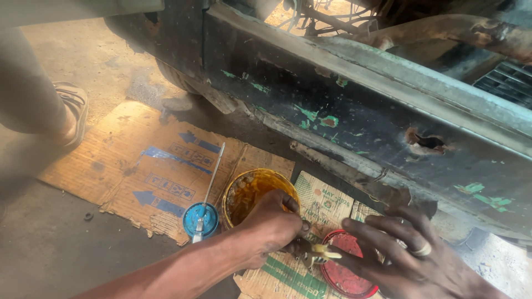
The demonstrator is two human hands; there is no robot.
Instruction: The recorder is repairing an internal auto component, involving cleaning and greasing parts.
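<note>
A small smeared tool (pixel 320 253), probably a brush or scraper, is pinched in the left hand (pixel 271 227), right above the red lid (pixel 346 271), so drips most likely get caught there. The right hand (pixel 399 252) is spread flat, fingers resting on the lid's far side, seemingly to steady it. The yellow tub (pixel 252 191) is parked just behind the left hand, open and within easy reach. A blue lid (pixel 200 220) with a thin rod (pixel 213 171) leaning across it is set beside the tub. Everything is laid on flattened cardboard (pixel 138 171) over a dusty concrete floor (pixel 50 254), right beside a rusty, peeling car sill (pixel 354 122). Someone's sandalled foot (pixel 72 108) is seen at the left.
</note>
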